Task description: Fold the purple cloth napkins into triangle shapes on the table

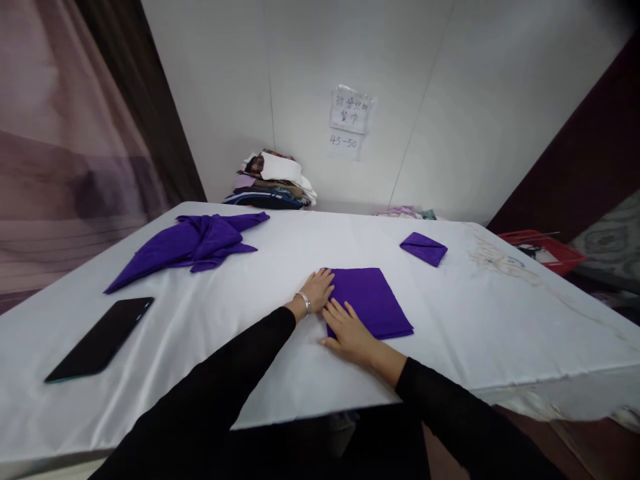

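A purple cloth napkin (373, 300), folded into a layered square, lies flat on the white tablecloth in front of me. My left hand (317, 290), with a silver bracelet at the wrist, rests on its upper left edge, fingers stretched out. Just below, my right hand (350, 333) lies flat over the lower left part of the same napkin, its fingers spread. Beyond it to the right is a smaller folded purple napkin (424, 249). Several loosely heaped purple cloths (195, 243) lie at the far left of the table.
A dark flat tablet-like slab (103, 339) lies at the left. Against the wall stands a pile of folded fabrics (275, 180), and handwritten paper signs (351, 111) hang above the table (280, 387). A red basket (545, 250) stands past the right edge.
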